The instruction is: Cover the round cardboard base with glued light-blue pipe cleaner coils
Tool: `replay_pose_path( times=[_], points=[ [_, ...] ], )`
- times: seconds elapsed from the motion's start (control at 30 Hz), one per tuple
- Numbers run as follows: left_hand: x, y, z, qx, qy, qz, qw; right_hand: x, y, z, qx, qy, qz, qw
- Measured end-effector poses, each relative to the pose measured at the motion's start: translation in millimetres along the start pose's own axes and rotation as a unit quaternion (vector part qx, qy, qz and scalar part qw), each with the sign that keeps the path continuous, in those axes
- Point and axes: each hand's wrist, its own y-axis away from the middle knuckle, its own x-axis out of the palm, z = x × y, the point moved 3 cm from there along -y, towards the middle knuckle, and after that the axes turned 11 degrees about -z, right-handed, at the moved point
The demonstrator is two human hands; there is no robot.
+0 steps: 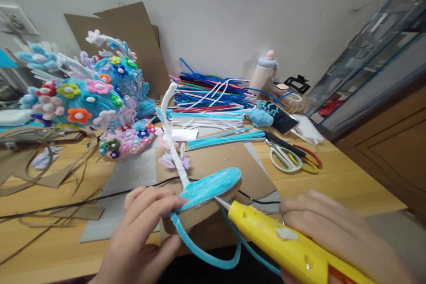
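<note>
My left hand (143,226) grips the edge of a cardboard disc (199,215) partly covered in light-blue pipe cleaner (209,184), thumb on top and fingers under. A white wrapped stem (171,133) with small pink flowers rises from the disc. A loose blue pipe-cleaner tail (206,253) hangs off its rim. My right hand (339,230) is wrapped round a yellow glue gun (282,244), whose metal nozzle touches the disc's rim.
A large pipe-cleaner flower piece (86,93) stands at the left. Coloured pipe cleaners (213,97) are piled at the back, with scissors (289,157), a phone (282,120) and a bottle (264,71) to the right. Cardboard scraps (43,173) litter the left side of the wooden table (349,182).
</note>
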Motion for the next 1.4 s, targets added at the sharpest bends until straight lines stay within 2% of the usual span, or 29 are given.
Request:
replay_pose_path(
  times=[0.1,0.13,0.3,0.47,0.57,0.67,0.83,1.0,1.17,1.3,1.4],
  points=[
    [-0.3,2.0,2.7,-0.001,-0.004,0.009,1.0,0.1,-1.5,-1.9,-0.014,-0.034,0.045,0.998],
    [-0.6,2.6,3.7,-0.002,-0.005,0.011,1.0,1.2,-1.4,-2.6,-0.008,-0.033,0.041,0.999],
    [-2.8,2.4,5.7,0.0,-0.005,-0.002,1.0,8.1,2.5,-1.0,0.013,-0.027,-0.078,0.996],
    [-2.6,2.8,6.8,-0.006,0.002,-0.008,1.0,8.9,10.3,-0.3,0.088,-0.045,-0.036,0.994],
    [-3.4,3.8,9.0,-0.011,0.011,-0.01,1.0,5.1,11.8,0.3,0.096,-0.055,-0.039,0.993],
    [-4.2,4.3,11.4,-0.018,0.012,-0.014,1.0,6.3,11.3,-1.8,0.112,-0.047,-0.012,0.993],
    [-3.0,6.2,15.7,-0.034,0.017,-0.013,0.999,6.7,11.5,-6.7,0.114,-0.057,-0.047,0.991],
    [-1.9,13.3,23.3,-0.041,0.018,-0.001,0.999,6.0,12.8,-8.9,0.134,-0.073,-0.035,0.988],
    [-1.3,18.1,27.8,-0.052,0.015,-0.002,0.999,3.7,6.4,-4.0,0.121,-0.091,-0.078,0.985],
    [-2.8,15.5,25.5,-0.051,0.02,-0.004,0.998,17.2,6.2,0.4,0.082,-0.131,-0.024,0.988],
    [-3.6,12.3,22.7,-0.038,0.02,-0.003,0.999,27.8,9.6,2.8,0.08,-0.136,-0.045,0.986]
  ],
)
